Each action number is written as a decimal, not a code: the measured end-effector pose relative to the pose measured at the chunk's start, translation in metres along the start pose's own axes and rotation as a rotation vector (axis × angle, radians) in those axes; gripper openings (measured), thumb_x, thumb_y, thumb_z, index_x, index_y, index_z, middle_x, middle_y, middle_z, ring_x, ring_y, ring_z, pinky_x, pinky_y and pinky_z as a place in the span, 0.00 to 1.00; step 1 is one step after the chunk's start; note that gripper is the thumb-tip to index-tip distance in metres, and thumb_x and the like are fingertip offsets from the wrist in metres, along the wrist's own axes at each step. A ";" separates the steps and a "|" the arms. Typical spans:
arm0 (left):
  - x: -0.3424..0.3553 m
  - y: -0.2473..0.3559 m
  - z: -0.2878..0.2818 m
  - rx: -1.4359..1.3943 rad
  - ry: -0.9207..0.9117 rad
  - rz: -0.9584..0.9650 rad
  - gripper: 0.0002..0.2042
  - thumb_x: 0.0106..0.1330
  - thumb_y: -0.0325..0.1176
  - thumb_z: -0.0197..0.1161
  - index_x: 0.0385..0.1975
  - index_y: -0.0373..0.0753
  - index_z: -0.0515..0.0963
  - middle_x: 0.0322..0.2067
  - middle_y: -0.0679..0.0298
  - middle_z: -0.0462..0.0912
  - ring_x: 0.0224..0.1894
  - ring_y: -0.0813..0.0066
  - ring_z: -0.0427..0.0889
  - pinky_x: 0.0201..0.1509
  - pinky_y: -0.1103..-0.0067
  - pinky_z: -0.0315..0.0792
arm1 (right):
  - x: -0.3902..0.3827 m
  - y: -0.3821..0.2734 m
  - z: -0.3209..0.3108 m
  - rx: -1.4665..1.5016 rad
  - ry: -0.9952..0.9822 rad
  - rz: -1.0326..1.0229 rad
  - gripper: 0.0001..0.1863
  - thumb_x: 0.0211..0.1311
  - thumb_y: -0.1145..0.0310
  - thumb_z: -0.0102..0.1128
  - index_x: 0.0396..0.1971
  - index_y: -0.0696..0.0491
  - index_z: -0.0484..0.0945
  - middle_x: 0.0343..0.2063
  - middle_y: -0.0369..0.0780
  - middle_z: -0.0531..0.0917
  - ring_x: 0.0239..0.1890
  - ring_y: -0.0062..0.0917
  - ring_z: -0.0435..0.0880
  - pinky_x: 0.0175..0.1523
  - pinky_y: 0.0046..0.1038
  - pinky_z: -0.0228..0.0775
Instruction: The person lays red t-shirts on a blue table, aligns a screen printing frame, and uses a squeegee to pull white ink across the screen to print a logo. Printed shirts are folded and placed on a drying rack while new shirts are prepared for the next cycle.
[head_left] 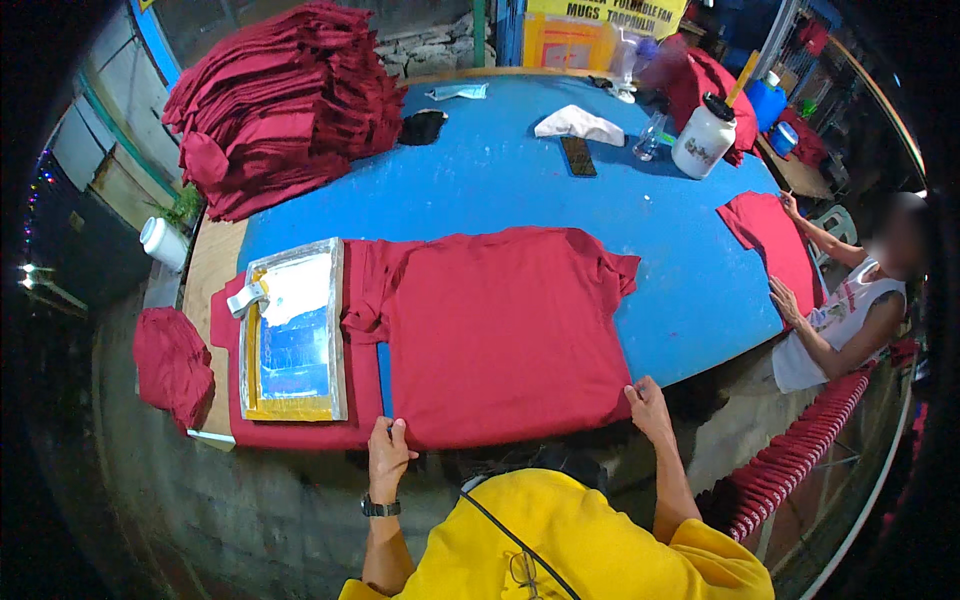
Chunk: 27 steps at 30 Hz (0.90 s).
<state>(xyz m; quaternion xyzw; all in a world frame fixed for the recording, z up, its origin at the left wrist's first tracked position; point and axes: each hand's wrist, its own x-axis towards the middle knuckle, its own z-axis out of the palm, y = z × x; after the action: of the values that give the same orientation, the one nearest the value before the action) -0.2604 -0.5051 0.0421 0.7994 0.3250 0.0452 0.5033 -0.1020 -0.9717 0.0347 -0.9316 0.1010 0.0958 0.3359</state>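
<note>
A red T-shirt (500,340) lies spread on the blue tabletop (680,280) in front of me. My left hand (390,450) grips its lower left corner, fingers closed on the fabric, with a dark watch on the wrist. My right hand (645,405) pinches the lower right corner at the table's edge. Left of this shirt, a framed screen (292,370) with a grey clamp (248,297) rests on another red garment (362,390).
A tall red shirt pile (280,110) stands back left. A phone (578,156), white cloth (578,121) and white jug (700,150) sit toward the back. Another person (835,335) at the right handles a red shirt (772,250). Red garments hang on a rack (780,460) below.
</note>
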 end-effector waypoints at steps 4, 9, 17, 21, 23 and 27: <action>-0.020 0.026 -0.008 0.242 -0.014 -0.059 0.14 0.79 0.39 0.63 0.42 0.31 0.75 0.30 0.46 0.81 0.27 0.51 0.86 0.31 0.61 0.79 | -0.013 -0.019 -0.003 -0.103 0.021 -0.049 0.17 0.69 0.62 0.72 0.44 0.58 0.77 0.39 0.50 0.84 0.43 0.49 0.84 0.48 0.47 0.75; 0.010 0.075 0.009 0.399 0.088 0.334 0.15 0.75 0.37 0.67 0.50 0.32 0.79 0.45 0.43 0.84 0.52 0.41 0.82 0.57 0.56 0.76 | 0.004 -0.092 0.017 -0.131 0.164 -0.335 0.23 0.66 0.64 0.73 0.56 0.57 0.78 0.60 0.53 0.81 0.63 0.53 0.78 0.65 0.50 0.72; 0.193 0.123 0.172 0.647 -0.061 0.789 0.35 0.79 0.55 0.55 0.77 0.36 0.66 0.79 0.44 0.60 0.83 0.43 0.52 0.84 0.45 0.41 | 0.146 -0.208 0.166 -0.301 0.044 -0.927 0.38 0.73 0.53 0.58 0.78 0.55 0.64 0.79 0.51 0.62 0.83 0.51 0.53 0.84 0.60 0.37; 0.267 0.128 0.168 0.766 0.060 0.731 0.41 0.77 0.63 0.53 0.80 0.40 0.62 0.81 0.46 0.57 0.84 0.46 0.49 0.84 0.43 0.37 | 0.213 -0.212 0.164 -0.340 0.179 -0.759 0.46 0.72 0.38 0.56 0.80 0.55 0.62 0.81 0.52 0.60 0.84 0.53 0.50 0.83 0.65 0.33; 0.296 0.136 0.161 0.794 0.086 0.684 0.43 0.76 0.66 0.54 0.80 0.39 0.62 0.81 0.45 0.56 0.84 0.46 0.48 0.84 0.43 0.36 | 0.255 -0.216 0.151 -0.368 0.235 -0.686 0.49 0.72 0.33 0.56 0.80 0.55 0.62 0.81 0.52 0.59 0.84 0.54 0.49 0.82 0.66 0.33; 0.324 0.141 0.155 0.843 0.137 0.611 0.43 0.77 0.66 0.52 0.81 0.39 0.60 0.81 0.44 0.56 0.84 0.45 0.48 0.84 0.43 0.36 | 0.301 -0.213 0.134 -0.407 0.255 -0.606 0.51 0.71 0.30 0.55 0.79 0.55 0.62 0.80 0.53 0.60 0.83 0.55 0.50 0.81 0.68 0.33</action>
<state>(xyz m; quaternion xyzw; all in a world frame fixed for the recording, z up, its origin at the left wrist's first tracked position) 0.1227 -0.4817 0.0014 0.9861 0.0991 0.1075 0.0792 0.2259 -0.7624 -0.0114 -0.9713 -0.1587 -0.1065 0.1419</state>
